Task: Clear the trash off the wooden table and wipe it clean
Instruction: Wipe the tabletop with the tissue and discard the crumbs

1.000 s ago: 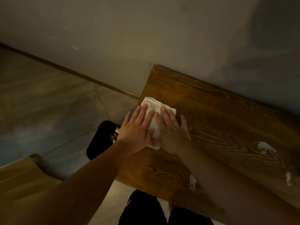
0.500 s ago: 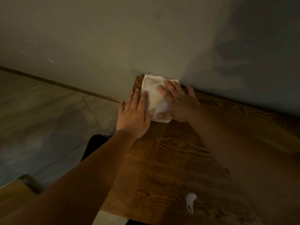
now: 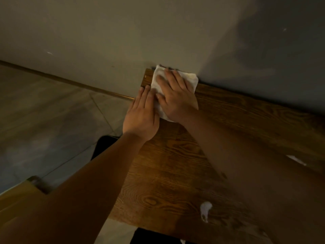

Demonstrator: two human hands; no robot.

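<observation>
A folded white cloth [image 3: 189,80] lies flat at the far left corner of the wooden table [image 3: 175,173], up against the wall. My right hand [image 3: 175,97] presses on top of it with straight fingers. My left hand [image 3: 141,113] lies flat beside it at the table's left edge, its fingertips touching the cloth's left side. A small crumpled white scrap [image 3: 205,211] sits near the front edge. Another white scrap [image 3: 296,160] lies further right, partly behind my right forearm.
The grey wall [image 3: 158,32] runs directly behind the table. A tiled floor [image 3: 44,111] lies to the left, with a dark bin [image 3: 103,146] below the table's left edge. A light wooden seat [image 3: 19,196] shows at the lower left.
Both hands have pushed the cloth away from me along the left edge, from mid-table to the far corner at the wall. My right hand now covers more of the cloth.
</observation>
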